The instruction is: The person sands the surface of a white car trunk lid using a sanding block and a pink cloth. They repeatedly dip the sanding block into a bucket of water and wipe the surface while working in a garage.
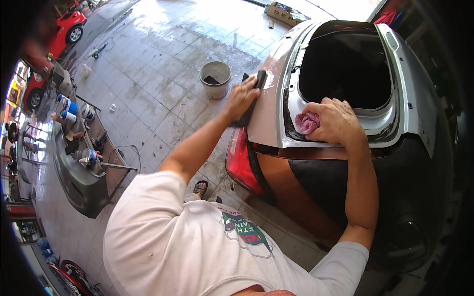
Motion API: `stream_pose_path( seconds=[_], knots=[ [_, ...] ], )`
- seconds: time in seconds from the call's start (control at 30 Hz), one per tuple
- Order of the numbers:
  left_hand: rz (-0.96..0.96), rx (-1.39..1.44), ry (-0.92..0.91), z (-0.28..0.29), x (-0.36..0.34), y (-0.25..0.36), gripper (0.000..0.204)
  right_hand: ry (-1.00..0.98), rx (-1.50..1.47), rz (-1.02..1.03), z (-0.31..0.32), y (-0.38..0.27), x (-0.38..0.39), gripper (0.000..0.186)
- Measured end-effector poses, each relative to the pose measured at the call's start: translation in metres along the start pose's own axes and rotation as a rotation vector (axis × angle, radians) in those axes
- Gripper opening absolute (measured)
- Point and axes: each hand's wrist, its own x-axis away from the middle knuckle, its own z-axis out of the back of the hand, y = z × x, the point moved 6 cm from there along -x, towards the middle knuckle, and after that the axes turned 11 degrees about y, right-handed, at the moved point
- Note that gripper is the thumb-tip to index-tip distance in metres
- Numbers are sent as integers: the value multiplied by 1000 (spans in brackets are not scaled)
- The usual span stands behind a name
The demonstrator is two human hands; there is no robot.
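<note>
- Cloth (307, 123), pink, is clutched in the closed right hand (336, 121) beside the window opening (345, 69).
- Black pad (245, 116) is held by the left hand (242, 98), fingers partly curled, at the car's side panel (269, 106).

free gap between left hand (242, 97) and right hand (338, 121); bucket (216, 91) on floor (163, 101), left of both

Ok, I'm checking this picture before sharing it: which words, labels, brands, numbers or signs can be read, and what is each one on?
I won't copy any wording, but it stands here:
White shirt: coloured print on the front, partly legible.
Cardboard box: dark capitals on its side, partly legible.
Blue-labelled cans: markings too small to read.
</note>
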Motion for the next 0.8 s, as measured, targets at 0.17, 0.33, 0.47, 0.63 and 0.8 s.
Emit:
stream_pose_path(
  seconds=[0.17, 0.33, 0.47, 0.63, 0.8],
  knots=[
    [-133, -204, -71, -19, 17, 20, 40, 21, 11, 5, -3, 8, 2, 60],
    [-199, -78, -56, 44, 116, 122, 66, 34, 15, -38, -3, 1, 8, 61],
    [-98, 69, -30, 11, 44, 54, 61, 73, -2, 14, -1, 4, 7, 55],
    [5, -161, 9, -32, -23, -23, 45, 25, -4, 29, 7, -5, -6, 52],
    [-157, -65, -85, 35, 96, 126, 66, 51, 1, -25, -9, 4, 7, 56]
  ],
)
